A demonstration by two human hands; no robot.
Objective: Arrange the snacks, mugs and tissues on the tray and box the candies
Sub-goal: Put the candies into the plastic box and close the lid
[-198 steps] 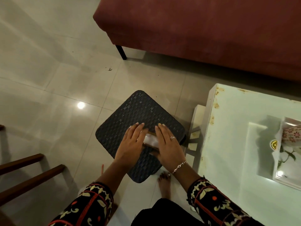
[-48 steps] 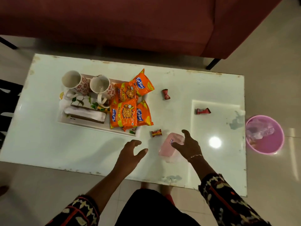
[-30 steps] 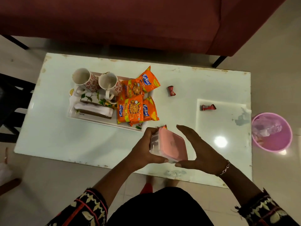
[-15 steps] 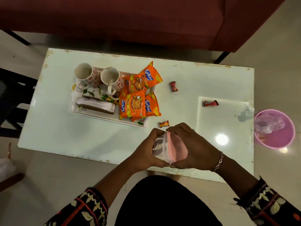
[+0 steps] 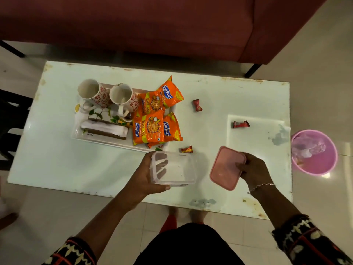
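My left hand (image 5: 144, 177) grips a clear plastic box (image 5: 174, 169), open and with nothing inside, above the table's near edge. My right hand (image 5: 253, 170) holds its pink lid (image 5: 224, 170) off to the right. Three wrapped candies lie loose on the table: an orange-red one (image 5: 186, 149) just beyond the box, a red one (image 5: 197, 105) farther back, and another red one (image 5: 241, 124) to the right. A white floral tray (image 5: 99, 139) carries two patterned mugs (image 5: 91, 92) (image 5: 123, 97), a tissue pack (image 5: 105, 129) and several orange snack packets (image 5: 152, 127).
The white glass table (image 5: 57, 161) stands in front of a dark red sofa (image 5: 152, 25). A pink bin (image 5: 314, 152) with a plastic bag sits on the floor to the right. A dark stool (image 5: 9, 119) is at the left edge.
The lid has come off the box: my right hand pulled it to the right while my left kept the clear base. Earlier both hands held the closed box together.
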